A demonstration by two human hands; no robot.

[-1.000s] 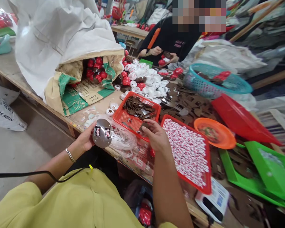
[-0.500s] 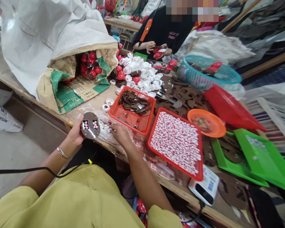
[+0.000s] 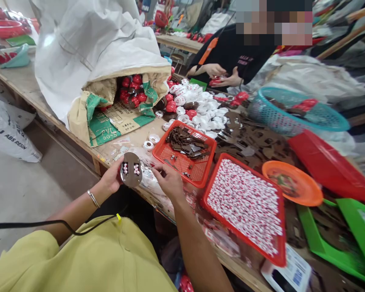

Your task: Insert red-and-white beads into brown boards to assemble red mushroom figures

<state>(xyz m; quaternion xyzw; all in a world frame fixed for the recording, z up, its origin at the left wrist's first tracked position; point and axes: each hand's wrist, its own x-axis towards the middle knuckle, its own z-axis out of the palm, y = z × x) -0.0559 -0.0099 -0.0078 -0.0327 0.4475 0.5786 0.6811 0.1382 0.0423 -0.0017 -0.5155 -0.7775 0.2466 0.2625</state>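
Brown disc (image 3: 131,169) is in the left hand (image 3: 112,176), whose grip holds its left side, by the near edge of the table (image 3: 135,133). Right hand (image 3: 168,180) is just right of it, grip narrow; I cannot tell if it holds anything. Farther right are a red basket (image 3: 197,173) with brown strips (image 3: 185,142) and a red tray (image 3: 282,247).

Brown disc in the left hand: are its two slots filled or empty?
Partly filled: on the brown disc, small pale pieces sit in both, with dark gaps around them.
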